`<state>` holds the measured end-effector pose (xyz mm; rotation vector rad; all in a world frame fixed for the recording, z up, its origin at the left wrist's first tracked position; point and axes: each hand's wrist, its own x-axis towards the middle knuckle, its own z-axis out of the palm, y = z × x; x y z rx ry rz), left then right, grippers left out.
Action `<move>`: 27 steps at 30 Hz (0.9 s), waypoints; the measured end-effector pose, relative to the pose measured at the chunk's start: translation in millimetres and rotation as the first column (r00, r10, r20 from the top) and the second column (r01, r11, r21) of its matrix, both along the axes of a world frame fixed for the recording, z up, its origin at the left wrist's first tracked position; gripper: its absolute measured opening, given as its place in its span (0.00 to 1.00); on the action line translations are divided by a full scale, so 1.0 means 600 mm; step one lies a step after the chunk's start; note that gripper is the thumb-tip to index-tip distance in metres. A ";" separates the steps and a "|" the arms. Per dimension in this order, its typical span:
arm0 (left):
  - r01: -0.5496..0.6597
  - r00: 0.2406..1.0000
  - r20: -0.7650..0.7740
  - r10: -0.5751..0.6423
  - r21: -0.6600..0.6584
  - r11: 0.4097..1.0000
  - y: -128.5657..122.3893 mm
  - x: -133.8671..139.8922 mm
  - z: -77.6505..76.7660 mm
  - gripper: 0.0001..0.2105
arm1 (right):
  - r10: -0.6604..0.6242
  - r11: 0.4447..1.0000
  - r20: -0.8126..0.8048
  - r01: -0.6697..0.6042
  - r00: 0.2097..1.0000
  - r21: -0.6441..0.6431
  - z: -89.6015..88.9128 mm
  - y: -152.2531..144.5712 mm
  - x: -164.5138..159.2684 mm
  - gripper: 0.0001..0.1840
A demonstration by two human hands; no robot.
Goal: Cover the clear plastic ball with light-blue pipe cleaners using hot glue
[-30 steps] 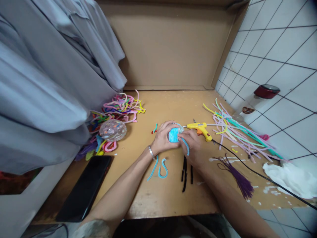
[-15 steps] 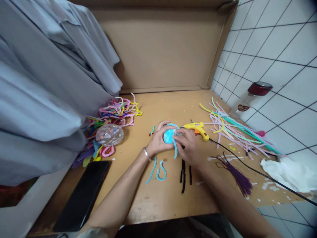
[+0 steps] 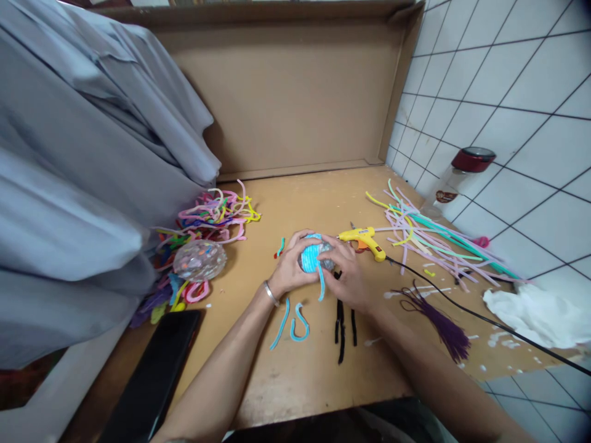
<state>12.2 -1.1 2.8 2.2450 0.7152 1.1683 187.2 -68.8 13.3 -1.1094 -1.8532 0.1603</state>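
Over the middle of the table I hold a rounded, clear-looking object point(image 3: 327, 257) whose left part is wrapped in rows of light blue pipe cleaner point(image 3: 309, 259). My left hand point(image 3: 287, 269) is closed around its left side, thumb below and fingers above. On the other side my right hand point(image 3: 349, 275) grips it, with the fingertips pressing at the edge of the blue rows. A loose blue tail hangs down between the hands. Two cut blue pipe cleaners point(image 3: 300, 323) and several black pipe cleaners point(image 3: 340, 332) lie on the table nearer to me.
A yellow glue gun point(image 3: 364, 239) lies just beyond my right hand, its black cord running right. Pipe cleaners point(image 3: 429, 237), a purple tassel point(image 3: 441, 326), white tissue point(image 3: 538, 315) and a jar point(image 3: 455, 181) are right. At left are a clear ball point(image 3: 200, 260), coloured pipe cleaners point(image 3: 217, 215) and a phone point(image 3: 154, 375).
The view has shifted slightly. The wrapped object has turned a little in my hands, showing more of its clear right part. Both hands keep their hold.
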 end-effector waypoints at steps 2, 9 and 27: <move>-0.005 1.000 -0.009 0.005 0.001 1.000 0.000 0.001 0.000 0.30 | 0.018 1.000 -0.022 -0.018 1.000 -0.016 -0.002 0.002 0.000 0.11; -0.022 0.999 0.039 0.020 0.054 0.998 0.004 0.006 -0.009 0.34 | 0.039 0.999 -0.041 -0.039 0.998 0.015 -0.008 0.008 0.001 0.10; -0.010 1.000 -0.011 0.011 0.082 0.997 0.004 -0.001 -0.006 0.25 | 0.050 0.999 -0.067 -0.051 0.996 -0.012 -0.008 0.008 0.002 0.10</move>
